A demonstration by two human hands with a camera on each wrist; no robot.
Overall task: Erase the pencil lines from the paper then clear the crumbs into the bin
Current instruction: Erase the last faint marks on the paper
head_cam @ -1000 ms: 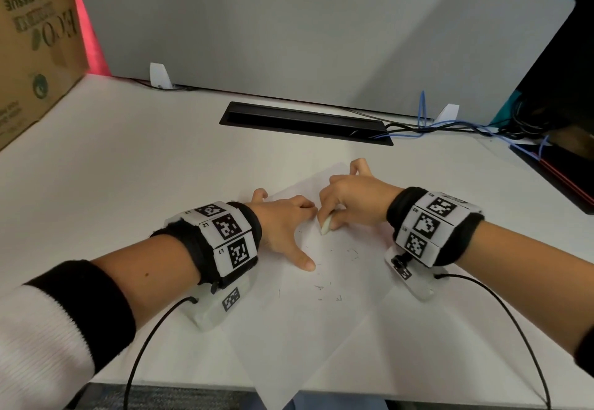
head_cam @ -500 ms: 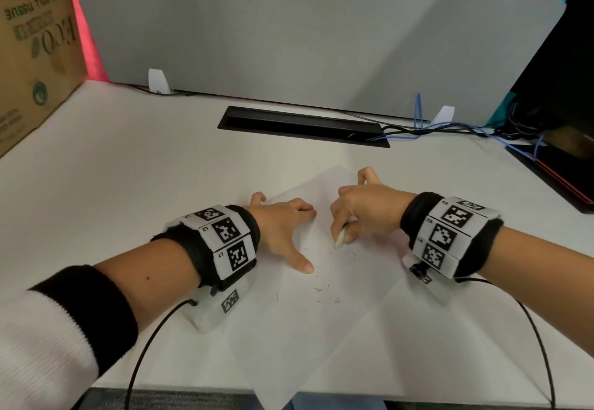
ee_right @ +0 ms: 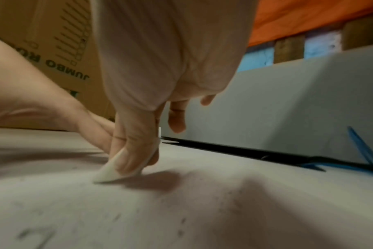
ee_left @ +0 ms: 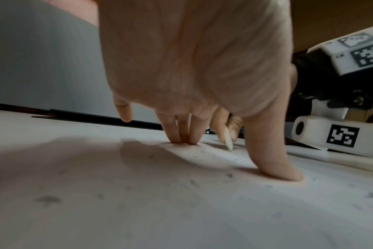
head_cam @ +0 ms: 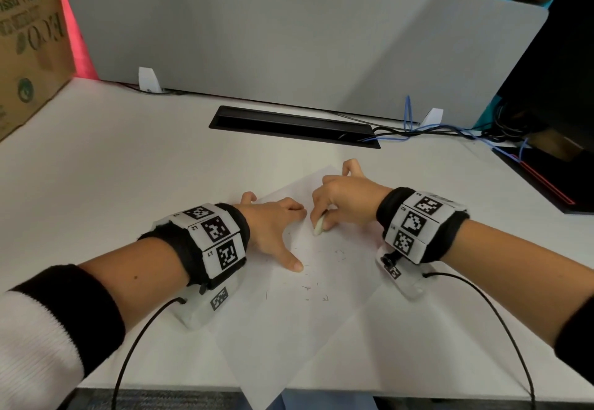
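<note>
Right now we have the paper (head_cam: 305, 306) lying skewed on the white counter (head_cam: 128, 184), its near corner hanging past the counter's front edge. Our left hand (head_cam: 273, 226) is spread on the sheet, fingers (ee_left: 181, 134) straight with the tips and thumb pressing down to pin it. Our right hand (head_cam: 347, 204) pinches a small white eraser (head_cam: 319, 226) between thumb and curled fingers, its tip touching the paper just beside the left hand's fingertips. Dark crumbs (head_cam: 307, 288) and what may be faint pencil marks are scattered over the sheet nearer to us; we cannot tell the two apart at this sharpness. No bin shows in any view. We judge the erasing is in hand and the clearing has not begun. The paper is thin and light, so it will slide or buckle under the rubbing unless we hold it flat close to the eraser, as we do now. When we come to lift it, it will sag, and the crumbs will roll off easily; taking it by two opposite edges and letting it curve into a trough should carry them. The eraser looks slim, so a grip low near its tip should steady it.
</note>
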